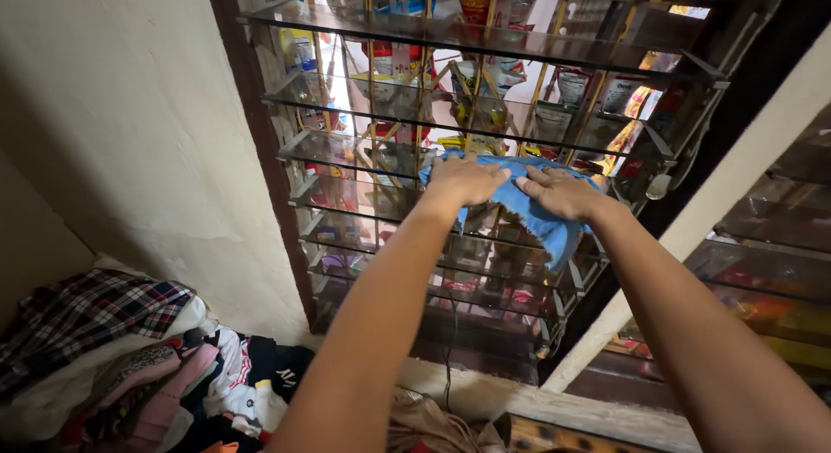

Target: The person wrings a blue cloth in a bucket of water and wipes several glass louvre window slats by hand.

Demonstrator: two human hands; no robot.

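Left hand lies flat, palm down, fingers spread and nearly straight, pressing on the blue cloth; it pins rather than grips. Right hand sits just beside it at 3 o'clock, also palm down, fingers loosely curled over the cloth's upper fold. Whether any fingers hook under the fabric, cannot tell.

Cloth location: draped over the edge of a glass louvre slat about mid-height in the louvre window. Upper part bunched under both hands; a loose tail hangs toward 5 o'clock below the right hand, free of the glass.

Handling, by judgement: soft, limp, light, a worn rag with frayed edge. It will fold and slide easily on smooth glass, so flat palm pressure suits it better than a pinch. Best hold looks to be the bunched part under the palms, not the dangling tail. The slats look thin and tilted, likely fragile under hard pressure.

Surroundings: metal grille bars run behind the slats, with colourful packets visible through the glass. Pale plaster wall at 9 o'clock. Heap of clothes, a plaid piece on top, at 7 o'clock, well apart from the hands.
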